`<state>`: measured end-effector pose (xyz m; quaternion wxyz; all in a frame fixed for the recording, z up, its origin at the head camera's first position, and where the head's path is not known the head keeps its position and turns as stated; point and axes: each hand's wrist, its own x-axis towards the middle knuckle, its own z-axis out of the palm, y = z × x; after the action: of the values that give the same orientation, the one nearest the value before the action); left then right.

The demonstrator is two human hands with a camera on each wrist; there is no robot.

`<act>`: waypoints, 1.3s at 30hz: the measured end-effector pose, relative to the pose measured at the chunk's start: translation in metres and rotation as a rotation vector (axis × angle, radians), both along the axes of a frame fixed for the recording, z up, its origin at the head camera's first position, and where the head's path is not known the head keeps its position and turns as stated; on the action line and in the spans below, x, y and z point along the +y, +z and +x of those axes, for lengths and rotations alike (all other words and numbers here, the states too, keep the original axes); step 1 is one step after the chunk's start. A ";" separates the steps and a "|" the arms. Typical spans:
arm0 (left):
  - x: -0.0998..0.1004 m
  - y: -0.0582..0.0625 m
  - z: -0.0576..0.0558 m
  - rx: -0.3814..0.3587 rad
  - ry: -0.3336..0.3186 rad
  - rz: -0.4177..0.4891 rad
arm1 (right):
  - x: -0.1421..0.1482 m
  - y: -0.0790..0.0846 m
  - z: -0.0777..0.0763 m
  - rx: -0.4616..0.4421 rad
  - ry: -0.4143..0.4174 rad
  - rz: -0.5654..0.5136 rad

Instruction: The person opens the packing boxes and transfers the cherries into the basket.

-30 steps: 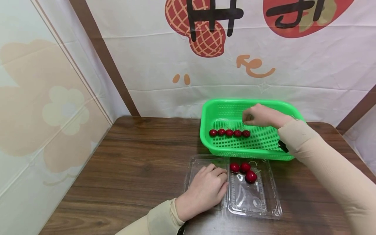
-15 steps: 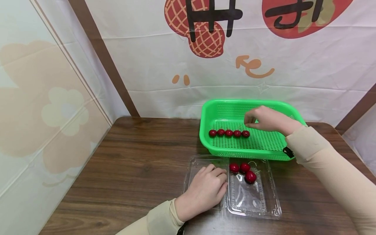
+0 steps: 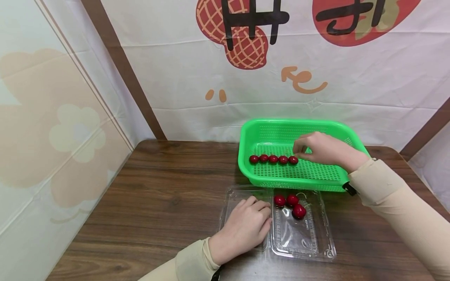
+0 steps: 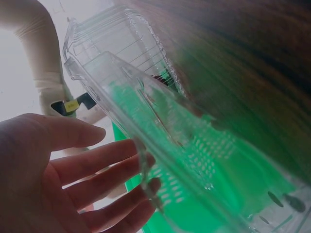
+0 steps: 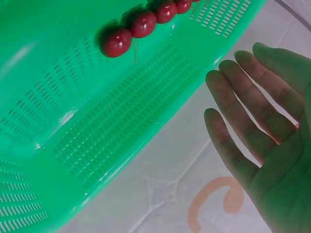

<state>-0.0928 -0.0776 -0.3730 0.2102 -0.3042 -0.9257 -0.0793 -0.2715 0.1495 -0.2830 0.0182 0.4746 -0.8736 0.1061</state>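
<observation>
In the head view my right hand [image 3: 327,148] hovers over the green basket [image 3: 281,183], just right of a row of several dark red cherries [image 3: 273,159]. The right wrist view shows that hand [image 5: 272,126] with loosely extended fingers and nothing held; the closest cherry [image 5: 116,42] lies apart from it, its thin stem visible. My left hand [image 3: 242,229] rests on the left half of a clear plastic clamshell box [image 3: 297,242]. Its fingertips touch the clear rim in the left wrist view, thumb [image 4: 77,133] apart. Three cherries [image 3: 292,200] lie in the box's right half.
The basket stands at the back of the brown wooden table [image 3: 158,203], against a printed white cloth [image 3: 183,78]. The clamshell box sits right in front of the basket. Another cloth panel [image 3: 63,156] borders the table on the left.
My right hand has moved slightly right and toward me, its pinching fingers loosening near the last cherry of the row. The left hand and the cherries have stayed put.
</observation>
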 end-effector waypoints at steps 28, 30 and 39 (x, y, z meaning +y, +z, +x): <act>0.000 0.002 0.000 -0.007 0.002 -0.002 | 0.000 -0.002 0.043 0.134 0.047 -0.063; 0.000 0.002 0.000 -0.007 0.003 -0.001 | 0.000 -0.002 0.045 0.144 0.058 -0.074; 0.000 0.001 0.000 0.004 0.004 0.004 | -0.001 -0.003 0.055 0.191 0.093 -0.108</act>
<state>-0.0932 -0.0773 -0.3725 0.2128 -0.3022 -0.9258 -0.0799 -0.2167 0.1489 -0.2862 0.1219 0.5211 -0.8378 0.1081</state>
